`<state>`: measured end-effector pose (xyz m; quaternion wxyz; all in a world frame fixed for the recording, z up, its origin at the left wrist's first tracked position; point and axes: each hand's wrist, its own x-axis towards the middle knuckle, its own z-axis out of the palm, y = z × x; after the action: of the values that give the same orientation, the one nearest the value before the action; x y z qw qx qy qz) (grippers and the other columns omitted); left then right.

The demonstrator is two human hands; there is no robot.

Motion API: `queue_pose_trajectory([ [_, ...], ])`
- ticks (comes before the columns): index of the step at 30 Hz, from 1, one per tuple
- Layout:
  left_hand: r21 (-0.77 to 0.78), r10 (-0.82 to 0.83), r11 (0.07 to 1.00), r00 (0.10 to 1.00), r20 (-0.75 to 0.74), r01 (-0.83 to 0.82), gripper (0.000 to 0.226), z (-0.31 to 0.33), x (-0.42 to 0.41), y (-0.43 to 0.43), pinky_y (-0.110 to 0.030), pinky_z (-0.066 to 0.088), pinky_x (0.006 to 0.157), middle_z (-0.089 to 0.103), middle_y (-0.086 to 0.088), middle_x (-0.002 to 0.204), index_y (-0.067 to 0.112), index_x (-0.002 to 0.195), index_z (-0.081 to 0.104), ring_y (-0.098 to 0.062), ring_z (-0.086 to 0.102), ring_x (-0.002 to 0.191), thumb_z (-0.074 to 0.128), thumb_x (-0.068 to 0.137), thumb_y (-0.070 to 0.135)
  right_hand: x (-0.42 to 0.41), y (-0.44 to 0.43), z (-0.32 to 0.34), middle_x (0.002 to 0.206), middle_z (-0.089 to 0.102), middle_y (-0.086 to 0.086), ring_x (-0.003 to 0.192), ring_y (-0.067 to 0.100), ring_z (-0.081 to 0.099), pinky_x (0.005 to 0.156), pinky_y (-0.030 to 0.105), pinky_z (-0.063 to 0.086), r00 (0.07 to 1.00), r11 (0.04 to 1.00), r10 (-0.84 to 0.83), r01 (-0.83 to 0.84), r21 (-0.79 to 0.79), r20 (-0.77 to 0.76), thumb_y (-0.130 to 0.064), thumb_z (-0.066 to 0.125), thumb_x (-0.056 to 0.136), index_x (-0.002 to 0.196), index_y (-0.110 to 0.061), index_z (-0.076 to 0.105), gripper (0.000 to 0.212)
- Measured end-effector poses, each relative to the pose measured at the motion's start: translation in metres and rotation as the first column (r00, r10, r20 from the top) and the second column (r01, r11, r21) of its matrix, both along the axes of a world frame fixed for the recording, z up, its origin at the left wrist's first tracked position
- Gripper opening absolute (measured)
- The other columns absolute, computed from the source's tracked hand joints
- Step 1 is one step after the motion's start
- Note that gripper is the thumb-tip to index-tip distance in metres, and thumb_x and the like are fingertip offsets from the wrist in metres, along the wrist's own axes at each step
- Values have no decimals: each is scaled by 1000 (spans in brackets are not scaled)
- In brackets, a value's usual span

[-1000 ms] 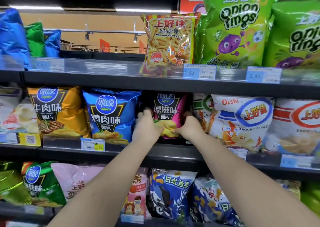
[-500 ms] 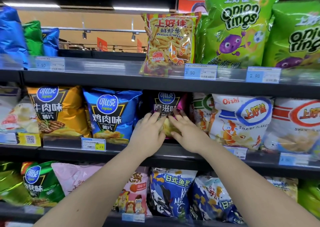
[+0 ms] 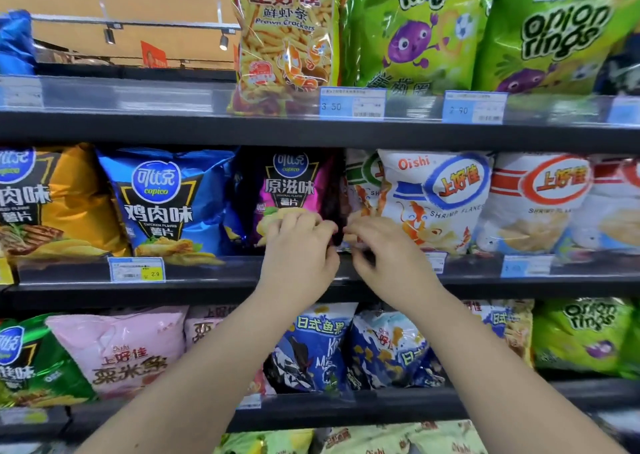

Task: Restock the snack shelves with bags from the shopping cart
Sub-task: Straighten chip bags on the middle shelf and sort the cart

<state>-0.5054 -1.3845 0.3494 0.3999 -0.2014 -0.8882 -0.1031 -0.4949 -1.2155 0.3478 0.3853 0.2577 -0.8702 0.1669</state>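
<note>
Over at the middle shelf (image 3: 214,273) now. Upright on it, squeezed between the blue bag (image 3: 166,204) and the white shrimp-flakes bag (image 3: 433,200): the purple bag (image 3: 291,186). Gripping its lower front with the curled left hand (image 3: 298,249). Holding the right hand (image 3: 381,249) curled at its right edge, touching or clamping, cannot tell through the blur.

Left hand (image 3: 298,245) and right hand (image 3: 385,249) curled (fingertips nearly touching).

Glossy plastic purple chip bag (image 3: 294,190); matt dark metal shelf (image 3: 207,292).
</note>
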Motion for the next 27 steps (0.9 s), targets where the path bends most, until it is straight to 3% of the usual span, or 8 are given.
queue_pose_trajectory([
  [3, 19, -96, 995, 995, -10, 96, 32, -16, 16, 38, -44, 42, 83, 62, 2, 100, 21, 107, 69, -27, 55, 100, 70, 76, 26, 29, 34, -16, 111, 65, 3, 107, 20, 54, 95, 30, 42, 998, 996, -53, 55, -67, 39, -2, 66, 80, 114, -12, 65, 36],
  [8, 56, -250, 967, 967, 49, 247, 30, -43, 35, 111, -44, 43, 82, 65, -1, 99, 20, 104, 70, -31, 54, 102, 74, 75, 24, 71, 102, -44, 101, 66, 5, 99, 28, 57, 86, 41, 48, 962, 965, -262, 260, 35, 76, -12, 60, 78, 104, -10, 67, 28],
  [13, 50, -434, 900, 887, 157, 432, 28, -68, 58, 200, -42, 41, 81, 65, -1, 100, 21, 103, 69, -32, 54, 99, 68, 75, 23, 120, 176, -73, 99, 67, 13, 90, 37, 61, 75, 44, 54, 871, 885, -466, 458, 81, 159, -17, 53, 75, 102, -7, 67, 32],
  [15, -3, -483, 871, 856, 187, 492, 29, -79, 70, 239, -42, 42, 79, 64, -3, 98, 20, 99, 69, -34, 56, 96, 67, 71, 25, 143, 209, -87, 96, 66, 13, 87, 38, 60, 73, 46, 53, 814, 839, -544, 537, 94, 205, -15, 56, 72, 103, -8, 67, 33],
  [19, -62, -566, 792, 769, 298, 607, 31, -99, 107, 324, -43, 33, 86, 60, -2, 104, 21, 109, 65, -30, 49, 108, 61, 80, 29, 201, 278, -112, 92, 64, 13, 86, 38, 58, 71, 46, 52, 653, 711, -689, 692, 122, 314, -8, 67, 69, 102, -9, 67, 33],
  [27, -36, -703, 538, 471, 533, 842, 32, -159, 236, 513, -40, 33, 96, 54, 0, 119, 23, 121, 59, -27, 41, 119, 53, 90, 22, 371, 417, -168, 103, 64, 12, 100, 36, 54, 76, 43, 49, 309, 386, -820, 920, 67, 483, -7, 59, 79, 112, -11, 66, 34],
])
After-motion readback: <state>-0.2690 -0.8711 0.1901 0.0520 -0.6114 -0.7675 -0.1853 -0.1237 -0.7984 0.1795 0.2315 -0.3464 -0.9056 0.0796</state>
